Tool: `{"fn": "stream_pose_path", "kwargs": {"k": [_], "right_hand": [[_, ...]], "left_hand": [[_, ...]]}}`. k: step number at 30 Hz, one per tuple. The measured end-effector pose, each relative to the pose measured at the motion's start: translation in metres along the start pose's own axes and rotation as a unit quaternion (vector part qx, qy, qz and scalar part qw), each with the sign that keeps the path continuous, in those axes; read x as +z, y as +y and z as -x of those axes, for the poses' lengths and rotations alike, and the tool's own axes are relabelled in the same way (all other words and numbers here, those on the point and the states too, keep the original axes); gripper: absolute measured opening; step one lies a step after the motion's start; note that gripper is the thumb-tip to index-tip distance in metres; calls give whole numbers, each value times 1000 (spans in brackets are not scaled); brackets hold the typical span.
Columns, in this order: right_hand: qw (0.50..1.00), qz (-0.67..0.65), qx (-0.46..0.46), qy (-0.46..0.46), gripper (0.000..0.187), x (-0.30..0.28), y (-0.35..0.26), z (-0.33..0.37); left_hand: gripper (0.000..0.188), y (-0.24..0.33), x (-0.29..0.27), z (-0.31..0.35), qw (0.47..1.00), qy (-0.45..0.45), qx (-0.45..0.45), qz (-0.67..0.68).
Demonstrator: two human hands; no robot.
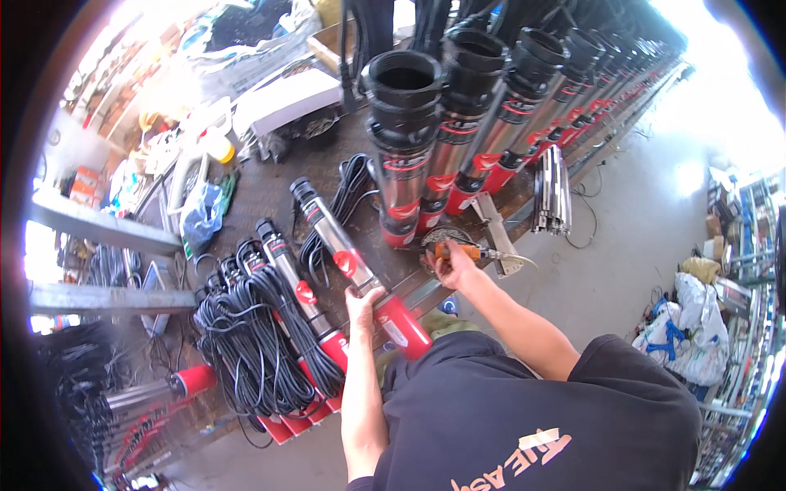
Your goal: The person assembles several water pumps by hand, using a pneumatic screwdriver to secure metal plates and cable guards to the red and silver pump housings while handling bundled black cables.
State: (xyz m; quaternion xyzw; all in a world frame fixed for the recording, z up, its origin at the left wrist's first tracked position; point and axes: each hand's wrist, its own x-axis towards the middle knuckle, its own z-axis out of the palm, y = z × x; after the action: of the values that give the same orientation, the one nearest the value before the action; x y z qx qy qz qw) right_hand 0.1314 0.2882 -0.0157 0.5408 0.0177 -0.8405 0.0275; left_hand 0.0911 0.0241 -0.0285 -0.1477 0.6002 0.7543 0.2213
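Observation:
My left hand [363, 308] is closed round the lower part of a submersible pump [332, 233], a steel tube with a red base and a black top. The pump slants across the table edge, its red end near my lap. A black cable coil [354, 188] lies beside it. Off to the right, my right hand [452, 267] wraps round an orange hand tool [463, 250] with a pale hose or cord at its end. The tool's tip is not clear. Right behind it sits a round dish [442, 237] of small metal parts, partly hidden by the hand.
Several upright pumps [401, 155] stand in a row along the table's right side. More pumps with cable bundles [262, 344] lie at the left. A bundle of metal strips [553, 192] hangs at the table's right edge. A white box [286, 102] is at the back.

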Motion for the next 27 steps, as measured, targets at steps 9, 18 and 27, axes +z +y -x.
{"fn": "stream_pose_path", "kwargs": {"k": [9,18,27], "right_hand": [[920,77,-382,-47,36,3,67,69],[626,326,-669,-232,63,18,73,150],[749,272,-505,-331,34,57,111,118]], "left_hand": [[63,-3,-5,-3,1000,-14,-6,15],[68,-4,-6,-3,1000,-5,-4,-15],[59,0,-1,-2,1000,3,-9,1]]}}
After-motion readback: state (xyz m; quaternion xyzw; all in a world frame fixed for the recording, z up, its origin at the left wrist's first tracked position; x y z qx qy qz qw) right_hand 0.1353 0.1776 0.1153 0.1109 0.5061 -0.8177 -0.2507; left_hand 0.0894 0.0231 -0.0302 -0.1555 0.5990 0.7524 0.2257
